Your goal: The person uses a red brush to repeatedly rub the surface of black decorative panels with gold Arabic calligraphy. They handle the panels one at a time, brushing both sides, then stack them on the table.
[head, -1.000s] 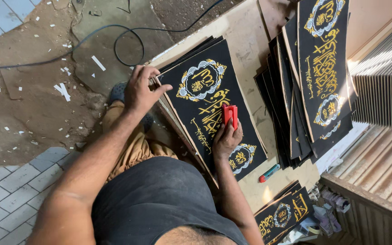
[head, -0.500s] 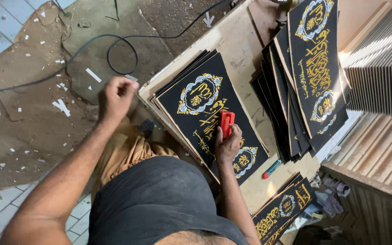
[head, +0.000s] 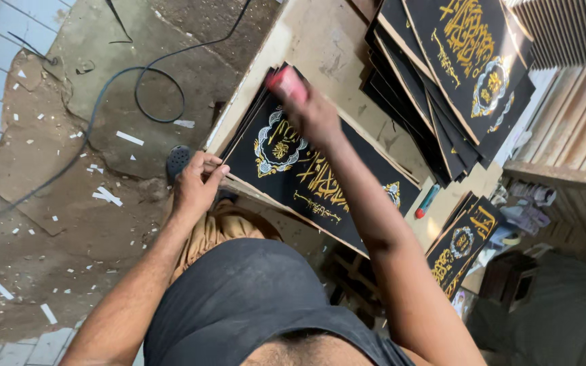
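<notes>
- Over the surface (head: 320,47): right hand (head: 310,108) gripping red tool (head: 286,83) atop black panel (head: 306,179).
- Left hand (head: 194,186) pinching panel's corner.
- Likely trimming an edge; calls for steady bracing.

Under your hands, the black panel (head: 306,183) with gold ornamental lettering lies flat and tilted atop a stack at the surface's edge; your small red block (head: 286,83), blurred, sits at its far corner.
</notes>
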